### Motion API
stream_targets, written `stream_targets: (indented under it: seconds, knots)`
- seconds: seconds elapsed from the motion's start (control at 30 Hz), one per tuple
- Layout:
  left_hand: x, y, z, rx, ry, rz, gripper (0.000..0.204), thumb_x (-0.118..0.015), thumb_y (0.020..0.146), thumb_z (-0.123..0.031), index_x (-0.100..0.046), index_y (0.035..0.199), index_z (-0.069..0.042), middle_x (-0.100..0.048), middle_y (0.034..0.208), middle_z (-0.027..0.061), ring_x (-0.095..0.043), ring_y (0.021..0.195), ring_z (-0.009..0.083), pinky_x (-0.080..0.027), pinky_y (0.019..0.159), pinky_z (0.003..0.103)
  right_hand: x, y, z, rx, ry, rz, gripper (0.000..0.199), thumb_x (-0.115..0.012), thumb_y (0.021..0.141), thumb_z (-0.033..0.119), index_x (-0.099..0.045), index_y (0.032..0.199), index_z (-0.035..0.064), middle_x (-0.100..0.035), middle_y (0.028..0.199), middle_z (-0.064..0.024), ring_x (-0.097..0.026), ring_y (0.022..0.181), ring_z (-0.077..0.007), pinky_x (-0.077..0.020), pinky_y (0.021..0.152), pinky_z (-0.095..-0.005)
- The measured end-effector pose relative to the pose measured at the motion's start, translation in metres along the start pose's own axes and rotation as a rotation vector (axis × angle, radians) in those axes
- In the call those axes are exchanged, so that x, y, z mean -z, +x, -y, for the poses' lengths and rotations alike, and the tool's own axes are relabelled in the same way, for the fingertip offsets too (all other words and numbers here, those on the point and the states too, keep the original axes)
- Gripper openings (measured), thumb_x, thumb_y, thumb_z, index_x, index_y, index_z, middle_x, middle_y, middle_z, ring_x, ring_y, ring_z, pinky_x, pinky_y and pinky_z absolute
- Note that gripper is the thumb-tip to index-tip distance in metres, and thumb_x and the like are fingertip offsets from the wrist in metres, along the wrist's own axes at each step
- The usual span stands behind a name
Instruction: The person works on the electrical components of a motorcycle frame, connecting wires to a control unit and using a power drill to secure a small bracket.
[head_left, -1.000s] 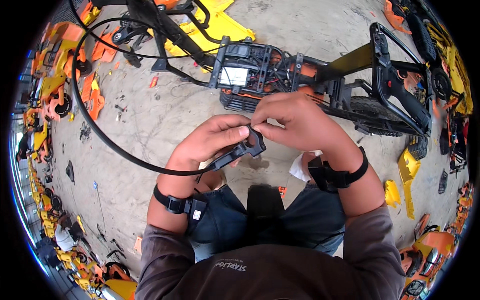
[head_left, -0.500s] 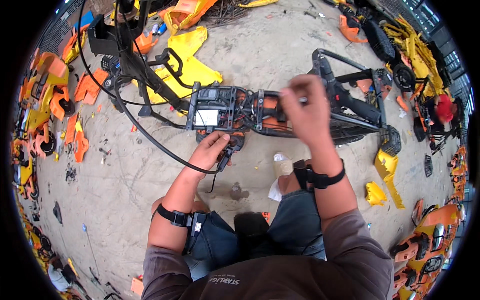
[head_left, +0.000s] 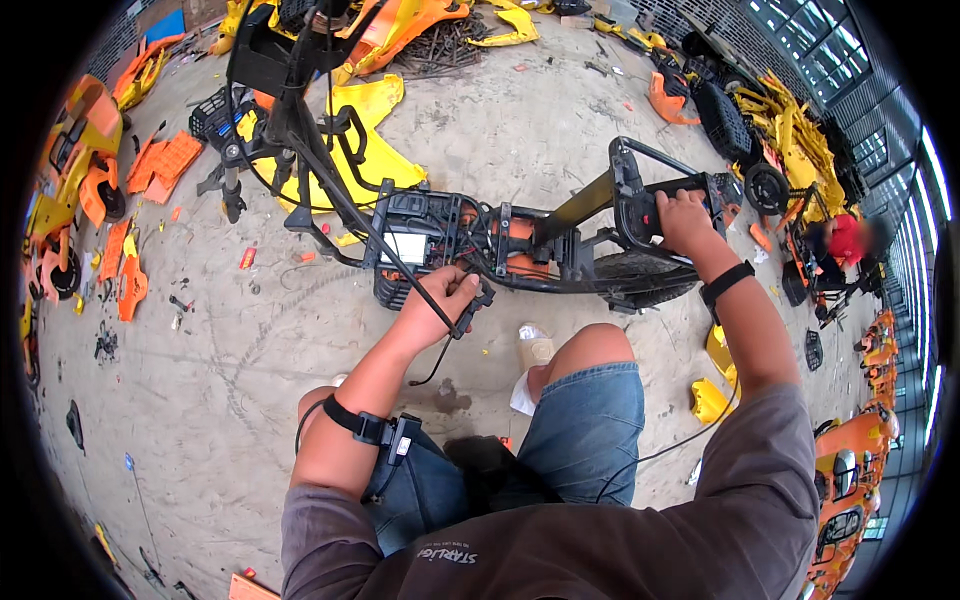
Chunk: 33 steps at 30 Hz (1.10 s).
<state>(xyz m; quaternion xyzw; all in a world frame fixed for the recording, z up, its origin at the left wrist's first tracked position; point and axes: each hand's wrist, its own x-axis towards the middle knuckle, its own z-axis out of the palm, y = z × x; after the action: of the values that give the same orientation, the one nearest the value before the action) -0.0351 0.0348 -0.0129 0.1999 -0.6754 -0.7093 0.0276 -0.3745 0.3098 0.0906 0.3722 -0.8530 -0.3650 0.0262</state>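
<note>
A stripped vehicle frame (head_left: 520,280) of black tubing stands across in front of me, cables and electrical parts in its middle. My left hand (head_left: 438,303) is at its near edge, thumb and fingers pinched on a black cable-end part (head_left: 474,308); a thin lead hangs below. A thick black cable (head_left: 345,205) curves down from the upright front end to this hand. My right hand (head_left: 687,222) reaches to the frame's rear, its fingers curled over a black part (head_left: 637,214) with a small red spot. Its exact kind is unclear, and the fingers partly hide it.
Yellow panels (head_left: 375,150) lie beyond the frame. Orange and yellow vehicles (head_left: 75,200) line the left side, more (head_left: 858,470) the right. A person in red (head_left: 846,240) is at the right. Yellow pieces (head_left: 710,400) lie near my right arm.
My right hand has moved from above the middle of the frame rightward to its rear and closed on the black part. My left hand keeps its hold; the whole view has shifted.
</note>
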Motion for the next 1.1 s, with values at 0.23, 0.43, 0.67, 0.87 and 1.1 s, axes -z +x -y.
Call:
stream_targets:
  seconds: [0.23, 0.43, 0.67, 0.87, 1.1]
  knots:
    - [0.02, 0.007, 0.017, -0.146, 0.183, -0.081, 0.035, -0.059, 0.102, -0.03, -0.063, 0.1, 0.004, -0.066, 0.074, 0.0077, -0.065, 0.054, 0.0162, -0.049, 0.048, 0.03, 0.008, -0.009, -0.015, 0.044, 0.134, -0.147, 0.055, -0.081, 0.063, 0.024, -0.06, 0.111, 0.0083, -0.071, 0.103, -0.0148, -0.064, 0.103, -0.0338, -0.0489, 0.089, -0.0484]
    - [0.028, -0.004, 0.005, -0.073, 0.092, -0.04, 0.034, -0.062, 0.1, -0.029, -0.065, 0.101, 0.005, -0.068, 0.075, 0.0088, -0.064, 0.057, 0.0147, -0.05, 0.052, 0.031, 0.062, -0.059, -0.047, -0.083, 0.503, -0.183, 0.06, -0.079, 0.061, 0.023, -0.066, 0.118, 0.0083, -0.066, 0.09, -0.0191, -0.061, 0.098, -0.0392, -0.0517, 0.086, -0.0452]
    - [0.015, -0.007, -0.001, -0.079, 0.03, -0.005, 0.035, -0.061, 0.101, -0.029, -0.064, 0.101, 0.005, -0.068, 0.076, 0.0088, -0.065, 0.054, 0.0162, -0.05, 0.049, 0.031, 0.083, -0.124, -0.055, -0.133, 1.654, -0.411, 0.067, -0.084, 0.077, 0.022, -0.052, 0.131, -0.0026, -0.067, 0.104, -0.0067, -0.063, 0.09, -0.014, -0.0519, 0.079, -0.0294]
    - [0.014, -0.007, 0.001, -0.094, 0.007, 0.002, 0.036, -0.061, 0.101, -0.03, -0.064, 0.102, 0.005, -0.068, 0.076, 0.0082, -0.064, 0.054, 0.0159, -0.052, 0.049, 0.03, 0.111, -0.13, 0.032, 0.766, 2.754, -0.205, 0.068, -0.074, 0.071, 0.035, -0.052, 0.125, -0.001, -0.05, 0.079, -0.0012, -0.044, 0.072, -0.0138, -0.0371, 0.071, -0.0291]
    - [0.027, -0.016, 0.001, -0.065, 0.016, -0.067, 0.035, -0.063, 0.1, -0.029, -0.067, 0.099, 0.005, -0.067, 0.075, 0.0069, -0.062, 0.058, 0.0126, -0.052, 0.052, 0.03, 0.155, -0.109, 0.17, 0.654, 2.747, -0.054, 0.069, -0.078, 0.073, 0.038, -0.051, 0.126, 0.0034, -0.048, 0.081, -0.0029, -0.046, 0.072, -0.0156, -0.0393, 0.068, -0.0304]
